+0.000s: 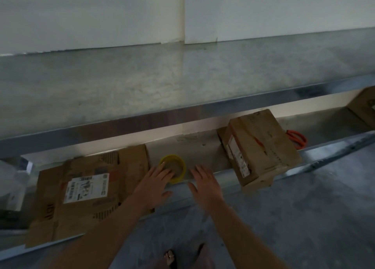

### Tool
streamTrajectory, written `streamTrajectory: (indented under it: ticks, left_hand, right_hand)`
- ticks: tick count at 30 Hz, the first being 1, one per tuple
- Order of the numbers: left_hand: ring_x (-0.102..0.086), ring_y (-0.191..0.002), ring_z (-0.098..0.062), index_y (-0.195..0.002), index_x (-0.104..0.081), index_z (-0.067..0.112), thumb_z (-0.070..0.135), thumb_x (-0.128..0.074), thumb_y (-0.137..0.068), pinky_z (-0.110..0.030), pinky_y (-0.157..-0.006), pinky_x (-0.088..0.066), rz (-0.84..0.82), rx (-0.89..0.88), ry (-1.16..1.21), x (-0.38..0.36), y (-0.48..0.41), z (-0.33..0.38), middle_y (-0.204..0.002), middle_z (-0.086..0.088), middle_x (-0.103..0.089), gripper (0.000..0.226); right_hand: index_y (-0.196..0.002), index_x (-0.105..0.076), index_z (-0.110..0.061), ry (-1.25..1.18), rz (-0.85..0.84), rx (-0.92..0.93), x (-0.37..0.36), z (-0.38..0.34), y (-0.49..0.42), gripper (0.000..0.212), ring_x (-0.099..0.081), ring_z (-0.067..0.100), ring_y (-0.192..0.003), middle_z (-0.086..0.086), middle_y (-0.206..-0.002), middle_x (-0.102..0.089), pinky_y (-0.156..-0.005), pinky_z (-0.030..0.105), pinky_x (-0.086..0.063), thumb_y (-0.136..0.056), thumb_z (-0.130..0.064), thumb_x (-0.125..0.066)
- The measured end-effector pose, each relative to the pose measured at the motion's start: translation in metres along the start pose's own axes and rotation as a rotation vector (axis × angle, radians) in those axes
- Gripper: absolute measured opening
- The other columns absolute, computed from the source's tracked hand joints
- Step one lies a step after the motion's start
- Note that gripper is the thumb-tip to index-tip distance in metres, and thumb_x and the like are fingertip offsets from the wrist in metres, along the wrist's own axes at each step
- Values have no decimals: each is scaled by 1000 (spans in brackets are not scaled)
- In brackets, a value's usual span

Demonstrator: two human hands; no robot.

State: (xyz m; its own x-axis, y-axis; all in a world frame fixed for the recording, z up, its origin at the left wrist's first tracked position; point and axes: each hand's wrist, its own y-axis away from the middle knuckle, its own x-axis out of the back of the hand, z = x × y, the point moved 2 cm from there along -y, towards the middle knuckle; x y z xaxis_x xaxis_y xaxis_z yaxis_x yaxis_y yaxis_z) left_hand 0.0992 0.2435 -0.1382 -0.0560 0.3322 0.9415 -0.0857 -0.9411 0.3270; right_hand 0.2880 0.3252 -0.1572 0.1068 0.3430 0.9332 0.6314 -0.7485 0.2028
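The left hand (155,185) is spread flat, its fingers laid over the near left edge of the yellow round roll of tape (183,170) — nothing is gripped yet. The right hand (206,185) is held wide open too, just beside the roll on its right, not touching it. The roll lies flat on the grey metal lower shelf (203,146), between a flat brown cardboard sheet (91,187) and a brown cardboard box (261,146). It is likely light and stiff, with a smooth rim — best pinched through the hole, thumb inside. Orange scissors (298,138) are seen behind the box.
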Motion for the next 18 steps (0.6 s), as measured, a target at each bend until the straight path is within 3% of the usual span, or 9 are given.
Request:
streamTrajectory:
  ticks: [2, 3, 4, 6, 8, 10, 18]
  left_hand:
    - [4, -148, -17, -152, -19, 24, 48, -29, -101, -36, -121, 2, 51, 3, 15, -1, -1, -1, -159, 6, -18, 57]
    - [1, -149, -17, -150, -24, 23, 42, -30, -102, -34, -121, 0, 70, 5, 25, -1, -2, -1, -157, 5, -22, 52]
    - [-3, -149, -17, -148, -29, 21, 36, -32, -103, -33, -121, -2, 83, 7, 34, 1, -2, -1, -156, 3, -25, 48]
    - [-17, -147, -21, -142, -40, 16, 20, -40, -101, -33, -120, -12, 127, 3, 56, 5, -3, 0, -151, -2, -35, 42]
    - [-38, -135, -25, -130, -52, 12, 8, -48, -94, -33, -114, -25, 214, -10, 122, 14, -4, 0, -139, -9, -49, 36]
    - [-47, -124, -21, -127, -54, 16, 13, -49, -97, -29, -106, -32, 260, -25, 184, 31, 0, -2, -134, -5, -53, 30]
    - [-44, -113, 2, -133, -46, 36, 53, -41, -96, -21, -98, -36, 271, -170, 582, 95, 65, 35, -123, 16, -51, 41]
  right_hand:
    - [-140, -51, -19, -54, 84, 0, 3, -1, -1, 45, -34, 25, -142, 5, -150, -43, -118, 35, -23, -100, -40, -47]
    - [-122, -65, -18, -83, 173, 25, 6, -2, -2, 32, -51, 28, -127, 6, -134, -57, -109, 36, -39, -95, -33, -59]
    - [-103, -71, -17, -104, 255, 41, 8, -2, -1, 18, -62, 28, -108, 5, -115, -66, -94, 35, -51, -87, -25, -70]
    - [-84, -70, -15, -146, 287, 4, 14, -4, -1, 4, -65, 27, -86, 4, -91, -67, -72, 31, -52, -82, -17, -74]
    - [-91, -66, -17, -200, 215, -75, 24, -9, -2, 7, -62, 26, -86, 3, -91, -66, -69, 30, -42, -93, -20, -60]
    - [-100, -62, -21, -257, 162, -117, 34, -11, 0, 12, -61, 23, -88, 0, -97, -67, -69, 29, -39, -99, -24, -50]
    - [-107, -69, -18, -423, 231, -34, 115, -8, 74, 15, -56, 4, -80, -2, -90, -70, -72, 16, -39, -93, -19, -64]
